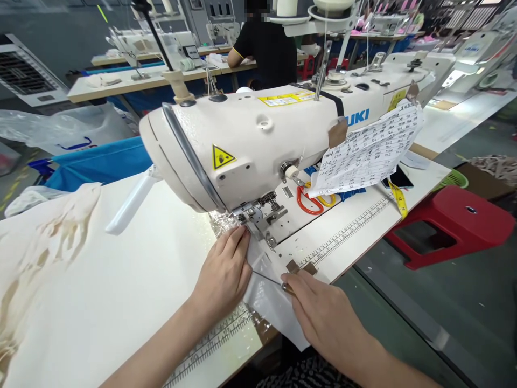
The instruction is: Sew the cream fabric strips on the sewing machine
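Note:
A white sewing machine spans the middle of the table. My left hand reaches under its head, fingers pressed together close to the needle area; what they hold, if anything, is hidden. In my right hand, closed near the table's front edge, is a thin metal-shafted tool with a brown handle. Its shaft points left to my left hand, which hides the tip. Beneath both hands, a sheet of clear plastic covers the front edge of the machine bed.
Orange-handled scissors lie behind the bed, near a handwritten paper sheet. Ruler tape runs along the table. Cream fabric lies at left. A red stool stands right; a person in black sits beyond.

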Action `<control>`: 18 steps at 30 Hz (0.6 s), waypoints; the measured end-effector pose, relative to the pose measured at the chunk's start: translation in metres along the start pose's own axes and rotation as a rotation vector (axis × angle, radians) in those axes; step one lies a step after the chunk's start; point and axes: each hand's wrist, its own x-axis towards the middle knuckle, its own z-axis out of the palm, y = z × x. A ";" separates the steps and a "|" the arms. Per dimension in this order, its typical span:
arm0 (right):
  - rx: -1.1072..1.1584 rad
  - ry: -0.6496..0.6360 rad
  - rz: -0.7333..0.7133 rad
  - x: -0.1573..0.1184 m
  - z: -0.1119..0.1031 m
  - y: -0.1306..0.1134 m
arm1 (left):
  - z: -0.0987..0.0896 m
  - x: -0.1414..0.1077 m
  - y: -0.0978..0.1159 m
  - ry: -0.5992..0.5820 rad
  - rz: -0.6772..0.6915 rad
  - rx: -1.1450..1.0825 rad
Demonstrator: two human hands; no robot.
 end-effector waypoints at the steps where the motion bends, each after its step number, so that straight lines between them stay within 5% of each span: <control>1: -0.005 0.007 -0.002 0.001 0.000 0.000 | 0.000 -0.001 0.000 -0.004 0.006 0.009; 18: -0.047 -0.130 0.048 0.019 0.001 -0.007 | -0.002 -0.011 0.008 0.014 0.112 0.073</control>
